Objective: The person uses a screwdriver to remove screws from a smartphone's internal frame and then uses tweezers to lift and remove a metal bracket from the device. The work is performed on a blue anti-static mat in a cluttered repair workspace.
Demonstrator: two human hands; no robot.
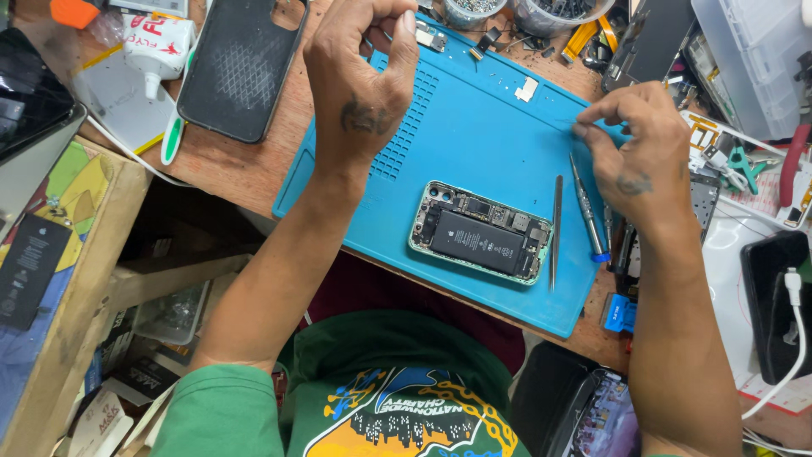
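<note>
Nearest to me, the opened phone lies flat on the blue mat, back cover off, its black battery and small circuit parts facing up. It rests toward the near edge of the mat, between my two forearms and touched by neither hand.

Just right of the phone, a thin metal pry tool and a screwdriver with a blue end lie side by side on the mat, near each other but apart from the phone.

My right hand hovers over the mat's right edge, above the screwdriver's tip. Thumb and forefinger are pinched nearly closed; something very small may sit between them, but I cannot tell what, or whether anything is there at all. The wrist is bent down, the remaining fingers curled loosely under.

My left hand is raised over the far left part of the mat, loosely fisted, thumb pressed to the curled forefinger. Whether it holds anything I cannot tell.

In my judgement, small-part work like this goes best with wrists kept low, the pinch light, and everything held over the mat so that a dropped piece lands on it.

Farther off, a dark phone case lies on the wooden bench beside a white glue tube, with tubs of small parts at the far edge.
</note>
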